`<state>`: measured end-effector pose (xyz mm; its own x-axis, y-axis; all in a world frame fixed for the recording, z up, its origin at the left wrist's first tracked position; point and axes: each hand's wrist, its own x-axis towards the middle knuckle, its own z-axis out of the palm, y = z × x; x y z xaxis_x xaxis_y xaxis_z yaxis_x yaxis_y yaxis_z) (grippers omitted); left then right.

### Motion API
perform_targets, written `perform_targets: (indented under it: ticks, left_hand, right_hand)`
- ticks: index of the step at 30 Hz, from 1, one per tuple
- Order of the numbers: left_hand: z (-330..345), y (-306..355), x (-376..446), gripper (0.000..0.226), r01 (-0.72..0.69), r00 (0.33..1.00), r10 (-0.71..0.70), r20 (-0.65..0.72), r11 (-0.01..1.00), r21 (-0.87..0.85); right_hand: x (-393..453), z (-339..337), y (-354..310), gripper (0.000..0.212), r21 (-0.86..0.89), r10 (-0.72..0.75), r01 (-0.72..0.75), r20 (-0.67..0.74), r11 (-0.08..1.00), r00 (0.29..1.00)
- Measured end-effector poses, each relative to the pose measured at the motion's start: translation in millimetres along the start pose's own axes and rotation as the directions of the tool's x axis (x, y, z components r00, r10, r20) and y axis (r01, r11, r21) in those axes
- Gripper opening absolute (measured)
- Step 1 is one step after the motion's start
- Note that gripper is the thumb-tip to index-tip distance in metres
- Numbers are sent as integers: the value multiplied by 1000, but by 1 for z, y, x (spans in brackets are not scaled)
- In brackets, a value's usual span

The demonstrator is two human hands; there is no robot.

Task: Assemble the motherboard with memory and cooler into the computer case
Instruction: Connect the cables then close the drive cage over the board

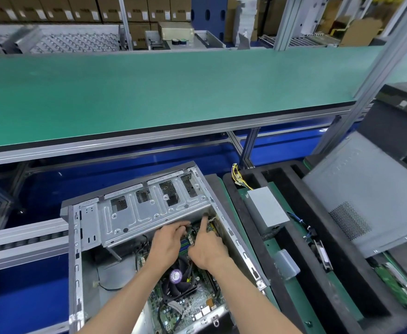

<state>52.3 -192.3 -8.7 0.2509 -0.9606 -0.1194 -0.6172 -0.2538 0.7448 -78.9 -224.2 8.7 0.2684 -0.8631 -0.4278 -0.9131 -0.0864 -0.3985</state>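
Our left hand fingers curl, grip unclear; right hand forefinger presses beside them; we risk flexing the board

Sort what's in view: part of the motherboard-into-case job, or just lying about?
In the job: case, motherboard, cooler, left hand, right hand.

Lying about: power supply in the foam tray, side panel, green shelf, cartons behind.
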Motion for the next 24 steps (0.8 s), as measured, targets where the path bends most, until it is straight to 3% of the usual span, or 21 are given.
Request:
perform_targets:
  ticks: [3,8,12,14,18,20,22,24]
  left_hand:
    - [8,-1,10,29,98,995,-97,13,995,-29]
    - [13,9,29,51,308,951,-298,81,938,-157]
    - [15,18,49,79,438,870,-441,223,897,64]
    - [18,21,55,77,418,846,-446,292,895,156]
    - [22,21,62,47,247,873,-338,352,928,279]
    - [24,21,65,48,228,844,-355,402,916,330]
    - [27,19,67,46,246,847,-355,397,922,299]
    - [31,16,68,43,218,913,-271,304,956,197]
  right_hand:
    - [1,3,0,94,-46,-2,0,-49,999,999]
    - [5,6,1,81,-99,-18,12,-67,995,998]
    - [5,9,2,78,-153,-39,23,-103,988,994]
    - [5,11,2,77,-186,-62,35,-141,982,988]
    - [5,12,3,72,-243,-106,61,-176,968,979]
    - [4,12,4,69,-268,-129,77,-185,960,974]
    - [4,13,5,68,-283,-142,84,-190,955,971]
    - [4,13,5,70,-293,-142,81,-191,953,971]
